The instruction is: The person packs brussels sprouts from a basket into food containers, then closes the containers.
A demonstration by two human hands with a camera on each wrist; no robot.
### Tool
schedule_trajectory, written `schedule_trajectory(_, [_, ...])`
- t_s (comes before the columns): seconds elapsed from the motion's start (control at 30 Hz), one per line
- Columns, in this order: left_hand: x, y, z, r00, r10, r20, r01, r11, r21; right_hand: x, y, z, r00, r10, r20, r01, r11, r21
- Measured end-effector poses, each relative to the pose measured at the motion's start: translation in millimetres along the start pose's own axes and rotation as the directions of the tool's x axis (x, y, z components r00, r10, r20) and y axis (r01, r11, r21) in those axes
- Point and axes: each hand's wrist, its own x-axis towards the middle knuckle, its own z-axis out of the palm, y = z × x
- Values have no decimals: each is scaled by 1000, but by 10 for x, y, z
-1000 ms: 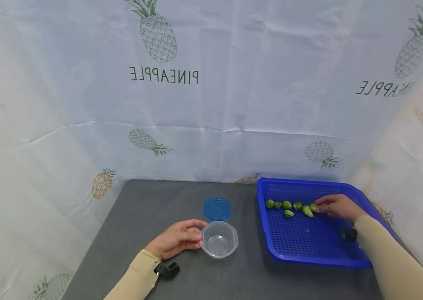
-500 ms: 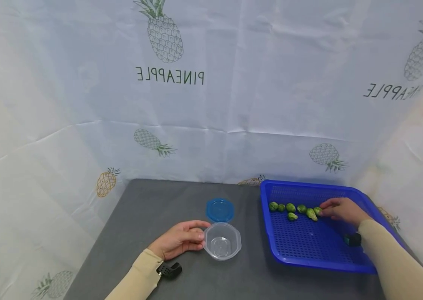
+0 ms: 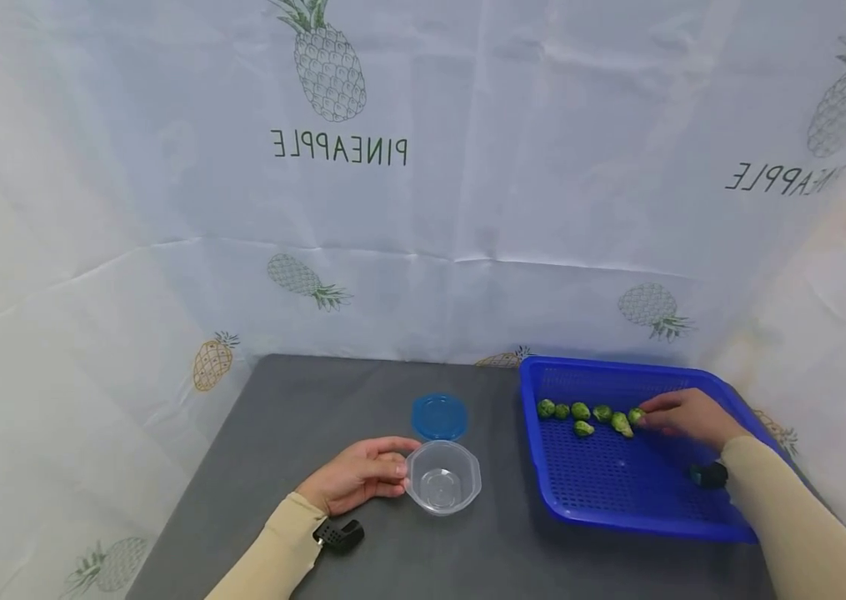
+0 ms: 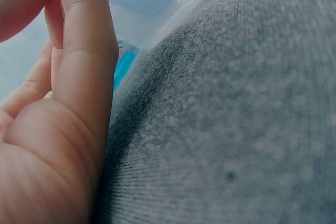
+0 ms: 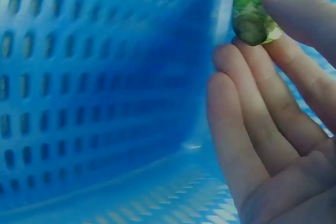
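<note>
In the head view my left hand (image 3: 358, 475) holds the left rim of a small clear plastic container (image 3: 441, 485) between thumb and fingers. The container stands upright on the table, and its inside shows nothing in it. On the right, my right hand (image 3: 691, 415) reaches into a blue plastic basket (image 3: 610, 483). Its thumb and fingers pinch a Brussels sprout (image 5: 250, 19), seen closely in the right wrist view. Several other Brussels sprouts (image 3: 580, 411) lie in a loose row to the left of that hand on the basket floor.
A blue lid (image 3: 440, 417) lies flat just behind the clear container. The grey table (image 3: 302, 417) ends at a white curtain (image 3: 423, 317) with pineapple prints at the back. The basket's raised walls surround the sprouts.
The head view has shifted slightly. The right hand stays at the same sprout in the basket, and the left hand stays at the container's rim.
</note>
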Motion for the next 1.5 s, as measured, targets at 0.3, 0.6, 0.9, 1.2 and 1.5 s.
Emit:
schedule_trajectory(0.3, [-69,51,-32,999,-5,-46,5,1000,-10,-232,-875,91,990,-142,-18,141,990,-14])
schedule_trajectory(0.6, [-27,61,-33,1000,6,-28,-6,1000,-13,-284,-1819,630,975,-218,-29,219,976,10])
schedule_trajectory(0.9, [-33,61,-3,1000,7,-16,-7,1000,-15,-416,-2367,1480,952,-300,-60,304,950,76])
schedule_trajectory(1.2, [-69,-25,51,1000,-23,-13,22,999,-43,-485,-2449,1998,917,-398,39,386,907,171])
schedule_trajectory(1.5, [-47,48,77,1000,-13,8,13,1000,-28,-499,-2521,2109,908,-410,82,392,903,174])
